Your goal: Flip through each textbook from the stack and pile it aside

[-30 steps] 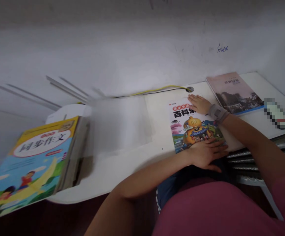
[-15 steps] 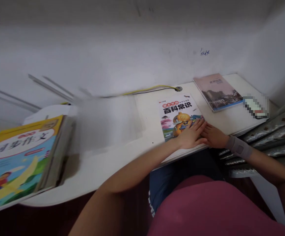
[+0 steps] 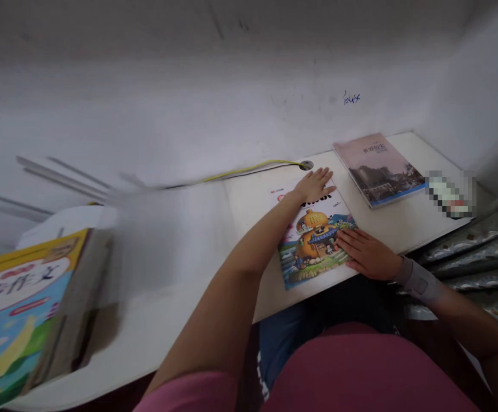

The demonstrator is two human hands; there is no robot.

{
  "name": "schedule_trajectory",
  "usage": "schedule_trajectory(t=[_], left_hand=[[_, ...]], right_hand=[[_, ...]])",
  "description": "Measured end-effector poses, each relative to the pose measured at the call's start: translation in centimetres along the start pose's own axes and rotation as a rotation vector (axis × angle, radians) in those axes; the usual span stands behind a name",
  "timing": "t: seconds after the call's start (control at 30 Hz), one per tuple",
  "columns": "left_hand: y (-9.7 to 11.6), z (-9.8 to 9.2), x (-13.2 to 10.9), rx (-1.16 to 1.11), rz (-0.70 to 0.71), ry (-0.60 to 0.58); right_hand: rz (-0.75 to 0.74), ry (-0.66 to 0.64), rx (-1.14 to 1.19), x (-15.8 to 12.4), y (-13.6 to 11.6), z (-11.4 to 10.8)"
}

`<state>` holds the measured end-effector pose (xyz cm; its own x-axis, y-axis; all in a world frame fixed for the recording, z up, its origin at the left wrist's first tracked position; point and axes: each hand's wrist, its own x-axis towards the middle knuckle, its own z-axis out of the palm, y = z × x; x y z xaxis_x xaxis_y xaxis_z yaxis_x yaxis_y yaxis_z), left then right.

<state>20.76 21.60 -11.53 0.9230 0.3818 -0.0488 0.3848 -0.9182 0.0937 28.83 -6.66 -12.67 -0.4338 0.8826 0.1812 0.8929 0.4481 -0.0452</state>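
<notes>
A book with an orange gourd house on its cover (image 3: 315, 243) lies flat near the desk's front edge. My left hand (image 3: 314, 186) rests on its upper part, fingers spread, covering much of the title. Flat on the lower right part of the same cover is my right hand (image 3: 371, 254), its fingers stretched out and a grey band on the wrist. Neither hand grips anything. To the right of the book, apart from both hands, lies a pinkish book with a dark building picture (image 3: 379, 169).
A thick stack of books with a yellow and blue cover (image 3: 21, 309) stands at the left on the white desk (image 3: 146, 337). A yellow cable (image 3: 249, 169) runs along the wall into a hole. A pixelated object (image 3: 449, 194) lies at the right, beside silvery patterned folds (image 3: 484, 254).
My left hand has moved up the cover, away from my right hand, uncovering the gourd picture. My right hand stays at the book's lower right. The view has shifted slightly.
</notes>
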Motion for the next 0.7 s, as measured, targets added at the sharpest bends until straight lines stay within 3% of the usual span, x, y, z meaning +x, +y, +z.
schedule_trajectory(t=[0.1, 0.17, 0.37, 0.47, 0.57, 0.7], left_hand=[[0.7, 0.2, -0.7, -0.017, -0.1, 0.059], [2.1, 0.5, -2.8, -0.031, -0.135, 0.096], [8.1, 2.1, -14.4, -0.082, -0.034, 0.159], [10.1, 3.0, -19.6, -0.122, -0.046, 0.167], [10.4, 3.6, -22.7, -0.133, -0.159, 0.188], [9.4, 3.9, -24.4, -0.173, -0.412, 0.249]], right_hand=[[0.015, 0.004, 0.018, 0.1, 0.0, -0.1], [0.021, 0.002, 0.019, 0.1, 0.0, -0.2], [0.027, 0.013, 0.045, 0.0, 0.1, -0.2], [0.018, 0.019, 0.059, 0.0, 0.2, -0.2], [0.012, 0.022, 0.087, 0.0, 0.4, -0.1], [0.136, 0.072, 0.075, -0.4, 0.8, 0.4]])
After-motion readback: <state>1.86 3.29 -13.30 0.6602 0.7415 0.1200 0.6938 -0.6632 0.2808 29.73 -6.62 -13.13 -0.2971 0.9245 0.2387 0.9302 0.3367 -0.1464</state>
